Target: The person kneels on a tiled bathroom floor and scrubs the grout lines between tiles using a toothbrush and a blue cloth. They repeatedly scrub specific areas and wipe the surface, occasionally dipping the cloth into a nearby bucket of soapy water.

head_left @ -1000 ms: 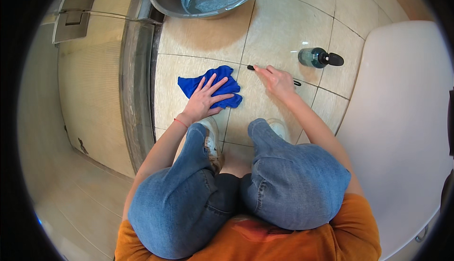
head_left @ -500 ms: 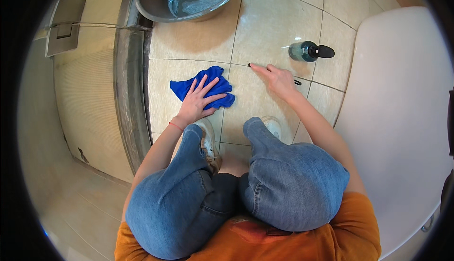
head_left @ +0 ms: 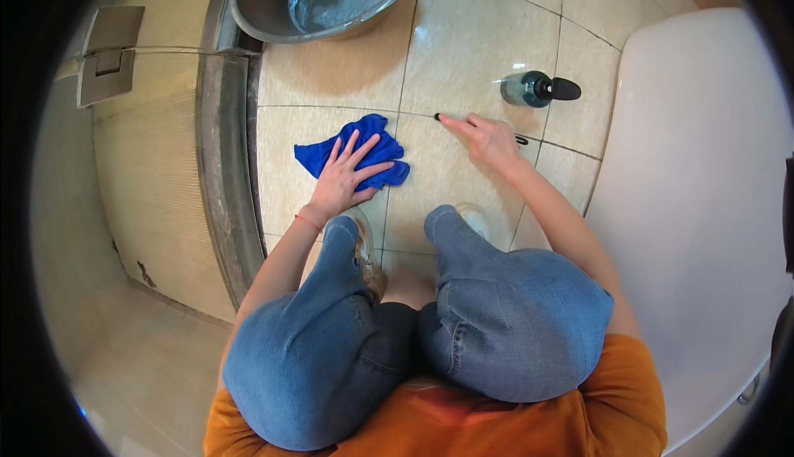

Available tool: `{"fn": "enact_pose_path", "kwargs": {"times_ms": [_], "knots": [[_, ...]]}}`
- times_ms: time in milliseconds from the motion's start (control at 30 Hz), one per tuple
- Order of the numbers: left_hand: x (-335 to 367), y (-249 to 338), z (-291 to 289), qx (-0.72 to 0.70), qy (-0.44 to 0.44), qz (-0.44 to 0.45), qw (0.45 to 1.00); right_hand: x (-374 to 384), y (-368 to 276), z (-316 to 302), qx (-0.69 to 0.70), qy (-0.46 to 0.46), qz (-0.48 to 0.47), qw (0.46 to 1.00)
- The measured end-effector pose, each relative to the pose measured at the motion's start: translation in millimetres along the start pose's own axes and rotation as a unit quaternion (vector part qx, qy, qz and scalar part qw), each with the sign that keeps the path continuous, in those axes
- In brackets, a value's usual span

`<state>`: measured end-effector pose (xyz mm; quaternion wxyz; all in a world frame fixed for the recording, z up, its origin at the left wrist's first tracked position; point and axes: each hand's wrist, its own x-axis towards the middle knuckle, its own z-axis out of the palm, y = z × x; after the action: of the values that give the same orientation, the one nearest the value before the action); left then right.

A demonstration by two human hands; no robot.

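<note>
My left hand (head_left: pixel 340 182) lies spread and flat on a crumpled blue cloth (head_left: pixel 329 153), pressing it to the tiled floor. In my right hand (head_left: pixel 491 143) is a slim black brush (head_left: pixel 521 140), with the fingers closed round it and the index finger stretched along it. Its looped handle end shows behind the hand. The small dark tip meets the grout line between tiles; the middle is covered by my fingers. Beyond my right hand stands a teal see-through bottle (head_left: pixel 523 90) with a black top.
A large grey basin (head_left: pixel 364 25) of soapy water stands at the far left. To the right is a smooth white tub-like fixture (head_left: pixel 703 184). A dark stone sill (head_left: pixel 225 167) and a glass door with a metal hinge (head_left: pixel 110 56) border the left side.
The brush tip has shifted very slightly right along the grout line. My left hand and the cloth have stayed in place.
</note>
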<state>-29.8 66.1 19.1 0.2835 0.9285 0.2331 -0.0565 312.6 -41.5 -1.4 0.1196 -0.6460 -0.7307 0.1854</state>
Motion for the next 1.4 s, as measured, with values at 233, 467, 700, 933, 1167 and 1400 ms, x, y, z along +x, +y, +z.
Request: {"fn": "enact_pose_path", "kwargs": {"times_ms": [233,467,700,933,1167,1400], "knots": [[-5,1,1,0.009,-0.006,-0.007,1.0,-45,22,-26,-0.04,-0.059,0.057,0.996],[-2,-1,0,0.008,-0.009,-0.001,1.0,-6,-2,-3,0.003,-0.01,0.025,1.0],[-3,-1,0,0.013,-0.002,-0.004,1.0,-40,18,-28,-0.016,-0.042,0.076,0.996],[-2,-2,0,0.004,0.001,0.003,1.0,-29,18,-17,-0.022,-0.003,0.042,0.999],[-3,-1,4,-0.005,0.011,0.0,1.0,-73,45,-34,-0.049,-0.008,0.046,0.998],[-2,-3,0,0.001,0.002,-0.001,1.0,-45,27,-20,-0.041,-0.006,0.048,0.998]]}}
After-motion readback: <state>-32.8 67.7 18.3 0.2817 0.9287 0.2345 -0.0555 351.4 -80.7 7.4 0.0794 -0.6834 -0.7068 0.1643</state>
